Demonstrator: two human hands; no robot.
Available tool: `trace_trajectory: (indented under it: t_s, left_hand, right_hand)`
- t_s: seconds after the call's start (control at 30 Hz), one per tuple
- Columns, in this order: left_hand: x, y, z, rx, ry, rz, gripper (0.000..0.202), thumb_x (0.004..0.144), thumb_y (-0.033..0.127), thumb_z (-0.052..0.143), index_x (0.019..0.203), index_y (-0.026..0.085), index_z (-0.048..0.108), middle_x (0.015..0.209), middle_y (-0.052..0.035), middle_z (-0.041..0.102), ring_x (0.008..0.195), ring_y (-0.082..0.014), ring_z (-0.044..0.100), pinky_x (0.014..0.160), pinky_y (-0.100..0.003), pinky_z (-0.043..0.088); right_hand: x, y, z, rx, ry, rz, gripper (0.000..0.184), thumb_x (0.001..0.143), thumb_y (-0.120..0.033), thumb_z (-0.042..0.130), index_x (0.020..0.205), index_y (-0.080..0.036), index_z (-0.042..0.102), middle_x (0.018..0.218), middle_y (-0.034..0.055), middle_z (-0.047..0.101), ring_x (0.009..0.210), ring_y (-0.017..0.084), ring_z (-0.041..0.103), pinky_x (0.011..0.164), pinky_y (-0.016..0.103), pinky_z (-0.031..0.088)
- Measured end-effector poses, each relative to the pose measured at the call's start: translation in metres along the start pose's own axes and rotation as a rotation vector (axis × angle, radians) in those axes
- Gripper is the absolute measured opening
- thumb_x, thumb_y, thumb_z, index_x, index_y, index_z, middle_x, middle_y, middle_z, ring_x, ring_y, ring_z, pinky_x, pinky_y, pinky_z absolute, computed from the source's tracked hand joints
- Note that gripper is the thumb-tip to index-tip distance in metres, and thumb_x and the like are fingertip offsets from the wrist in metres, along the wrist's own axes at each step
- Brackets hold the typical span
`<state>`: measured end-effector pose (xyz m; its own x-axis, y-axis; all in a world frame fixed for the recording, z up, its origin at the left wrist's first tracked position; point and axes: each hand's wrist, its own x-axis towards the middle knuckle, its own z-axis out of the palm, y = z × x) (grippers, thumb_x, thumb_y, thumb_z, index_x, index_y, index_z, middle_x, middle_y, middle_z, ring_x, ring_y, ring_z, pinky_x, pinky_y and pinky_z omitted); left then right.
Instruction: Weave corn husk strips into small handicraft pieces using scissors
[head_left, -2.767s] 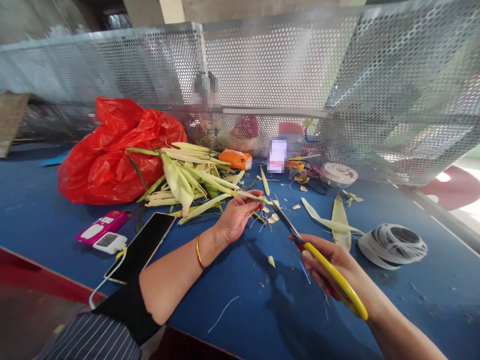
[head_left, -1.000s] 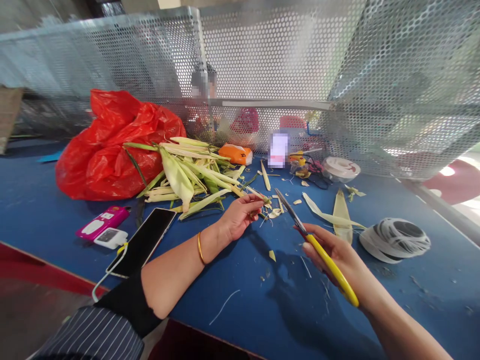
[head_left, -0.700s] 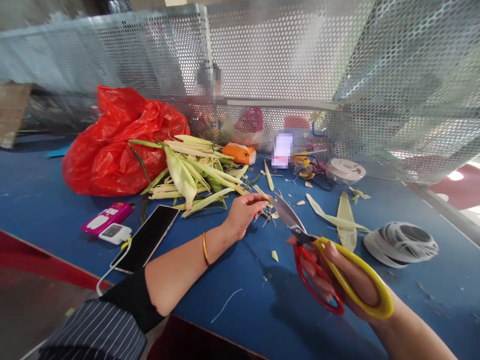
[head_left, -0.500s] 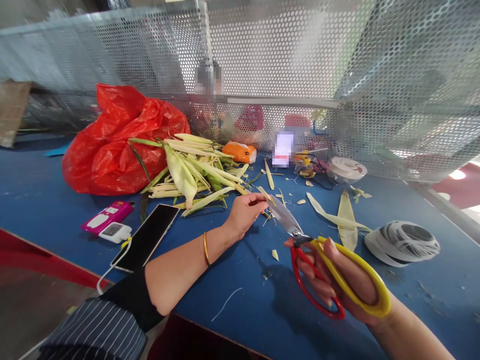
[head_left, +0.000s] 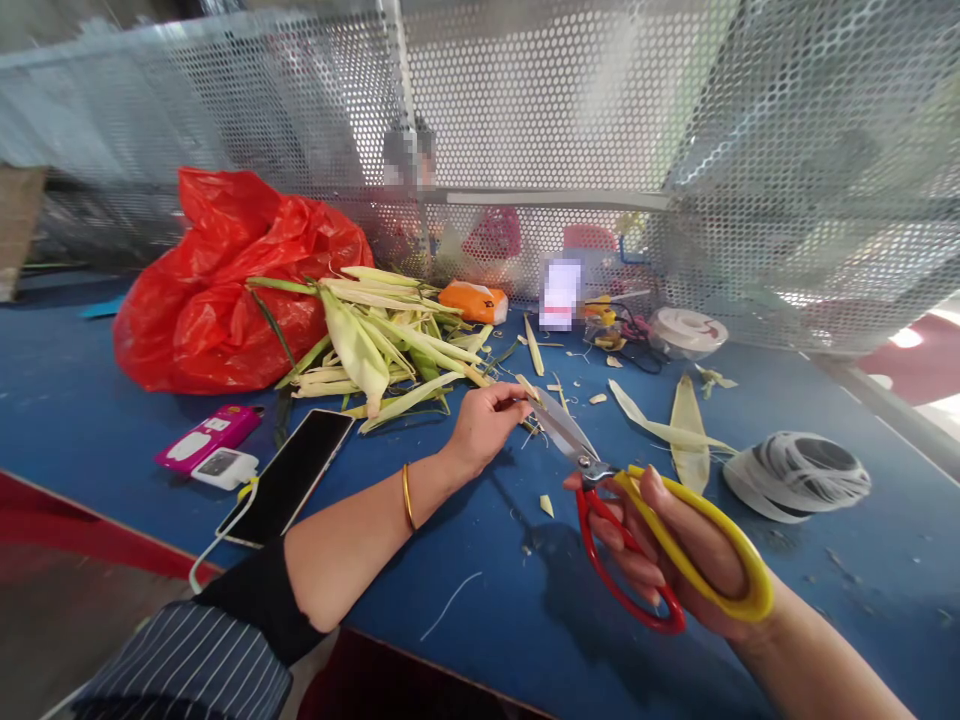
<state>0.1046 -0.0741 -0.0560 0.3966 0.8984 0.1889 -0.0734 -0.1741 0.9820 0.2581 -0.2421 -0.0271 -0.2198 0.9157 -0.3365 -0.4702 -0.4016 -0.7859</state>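
In the head view my right hand (head_left: 660, 560) grips a pair of scissors (head_left: 568, 432) with one red and one yellow handle. Its blades point up and left and are slightly apart. At their tips, my left hand (head_left: 486, 425), with a gold bangle on the wrist, pinches a narrow strip of corn husk (head_left: 528, 388). Most of that strip is hidden by the fingers and blades. Just beyond the left hand lies a heap of pale green corn husks (head_left: 356, 350). A small husk scrap (head_left: 547, 506) rests on the blue table between both hands.
A red plastic bag (head_left: 217, 300) bulges behind the heap. A black-screened phone (head_left: 292, 475) and a magenta packet (head_left: 210, 438) lie left. An orange tissue pack (head_left: 471, 300), a lit phone (head_left: 561, 295), a tape roll (head_left: 688, 330) and a striped roll (head_left: 795, 478) stand farther off. Perforated metal mesh (head_left: 525, 120) rises behind.
The view has shifted slightly, moving most things a little left in the picture. Both hands keep their grips, and the scissors stay at the husk strip with little visible change.
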Motion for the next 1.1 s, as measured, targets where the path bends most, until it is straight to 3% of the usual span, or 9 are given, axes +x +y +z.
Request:
trace_trajectory:
  t_s: [0.5,0.67,0.77,1.1]
  left_hand:
    - [-0.007,0.008,0.005,-0.028,-0.05,-0.083,0.016,0.067,0.018,0.066,0.08,0.015,0.075,0.071,-0.0003,0.067,0.064,-0.0108,0.054,0.065,-0.024,0.044]
    - [-0.004,0.001,0.004,-0.068,-0.054,-0.031,0.029,0.069,0.015,0.065,0.098,0.014,0.069,0.087,-0.0045,0.069,0.076,-0.012,0.061,0.072,-0.024,0.048]
    - [-0.004,0.001,0.003,0.039,-0.035,0.031,0.035,0.071,0.013,0.065,0.106,0.015,0.065,0.089,-0.0046,0.069,0.074,-0.0112,0.061,0.071,-0.023,0.048]
    - [-0.005,0.003,0.001,0.267,0.018,0.15,0.034,0.074,0.012,0.064,0.108,0.017,0.065,0.09,-0.0035,0.069,0.068,-0.0098,0.058,0.066,-0.021,0.047]
  right_hand:
    - [0.0,-0.002,0.001,0.022,0.077,0.044,0.051,0.081,-0.064,0.061,0.103,-0.018,0.067,0.063,-0.0039,0.048,0.037,0.001,0.03,0.032,0.014,0.034]
    - [0.001,-0.003,0.002,0.041,0.093,0.063,0.053,0.08,-0.065,0.061,0.104,-0.019,0.066,0.062,-0.0048,0.047,0.036,0.001,0.026,0.03,0.013,0.032]
    - [0.001,-0.003,0.002,0.054,0.096,0.071,0.053,0.081,-0.065,0.06,0.106,-0.019,0.066,0.062,-0.005,0.046,0.036,0.001,0.025,0.03,0.013,0.032]
    - [-0.002,-0.004,0.004,0.034,0.111,0.075,0.055,0.078,-0.066,0.063,0.108,-0.02,0.066,0.061,-0.0055,0.046,0.035,0.0,0.025,0.03,0.013,0.031]
